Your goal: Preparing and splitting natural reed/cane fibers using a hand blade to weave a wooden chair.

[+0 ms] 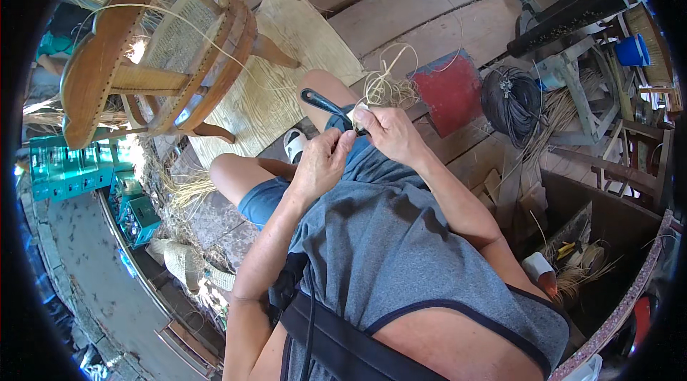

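Observation:
My left hand point(320, 164) is closed, thumb up, in front of my lap. What its fingers hold is hidden. Almost touching it, my right hand point(392, 135) pinches a small pale piece point(360, 113) under its thumb. A dark tool handle with a hole in its end point(320, 101) slants from above my knee down to where the hands meet. Its other end is covered, and I cannot tell which hand has it. Just beyond the right hand lies a loose tangle of pale cane strands point(390, 89).
A wooden chair with woven cane panels point(161, 80) lies tipped at the left, near a plywood sheet point(308, 30). To the right are a red board point(451, 93), a coil of dark cord point(511, 100) and a wooden stand point(576, 91). Green crates point(68, 170) stand far left.

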{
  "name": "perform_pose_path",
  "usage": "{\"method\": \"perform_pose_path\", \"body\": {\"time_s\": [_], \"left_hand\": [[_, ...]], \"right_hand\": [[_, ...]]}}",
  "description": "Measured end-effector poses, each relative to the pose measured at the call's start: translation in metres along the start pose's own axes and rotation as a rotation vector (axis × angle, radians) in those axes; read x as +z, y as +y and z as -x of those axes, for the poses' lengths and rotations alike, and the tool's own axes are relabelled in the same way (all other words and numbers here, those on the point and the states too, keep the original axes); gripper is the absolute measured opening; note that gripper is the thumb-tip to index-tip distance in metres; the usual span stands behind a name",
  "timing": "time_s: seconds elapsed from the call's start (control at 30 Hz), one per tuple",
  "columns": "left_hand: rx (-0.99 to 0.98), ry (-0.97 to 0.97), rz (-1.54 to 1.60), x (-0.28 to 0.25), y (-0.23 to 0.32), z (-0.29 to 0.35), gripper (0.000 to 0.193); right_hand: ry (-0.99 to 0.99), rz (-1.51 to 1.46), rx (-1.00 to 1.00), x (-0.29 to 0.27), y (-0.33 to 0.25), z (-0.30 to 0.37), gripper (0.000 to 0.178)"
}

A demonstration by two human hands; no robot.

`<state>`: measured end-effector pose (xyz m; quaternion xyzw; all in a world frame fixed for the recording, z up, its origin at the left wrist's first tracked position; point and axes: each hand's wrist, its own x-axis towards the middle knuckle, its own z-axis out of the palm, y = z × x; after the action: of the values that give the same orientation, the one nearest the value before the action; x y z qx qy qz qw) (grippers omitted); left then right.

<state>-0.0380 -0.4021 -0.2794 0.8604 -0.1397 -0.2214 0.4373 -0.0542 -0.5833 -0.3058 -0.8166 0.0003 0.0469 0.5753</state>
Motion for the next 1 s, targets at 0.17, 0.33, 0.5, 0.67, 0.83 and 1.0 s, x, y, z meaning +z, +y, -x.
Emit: {"method": "perform_pose_path", "body": {"time_s": [0.17,0.33,0.5,0.67,0.83,1.0], "left_hand": [[0.108,0.022,0.077,0.004,-0.003,0.005,0.033],[0.215,0.053,0.039,-0.008,0.007,0.038,0.023],[0.12,-0.11,0.02,-0.06,0.022,0.107,0.015],[0.23,-0.276,-0.127,-0.078,-0.017,0.083,0.024],[0.295,0.043,0.248,-0.034,0.027,-0.019,0.039],[0.071,0.017,0.432,-0.008,0.014,-0.032,0.033]], "right_hand": [[-0.082,-0.082,-0.017,0.0,0.016,-0.002,0.045],[-0.085,-0.245,0.309,-0.052,0.014,-0.021,0.041],[0.157,-0.384,0.263,-0.13,0.021,-0.045,0.039],[0.149,-0.108,0.183,-0.122,-0.004,-0.049,0.043],[0.076,0.075,-0.056,-0.06,-0.036,-0.024,0.046],[0.059,0.201,-0.041,-0.032,-0.036,-0.016,0.041]]}}
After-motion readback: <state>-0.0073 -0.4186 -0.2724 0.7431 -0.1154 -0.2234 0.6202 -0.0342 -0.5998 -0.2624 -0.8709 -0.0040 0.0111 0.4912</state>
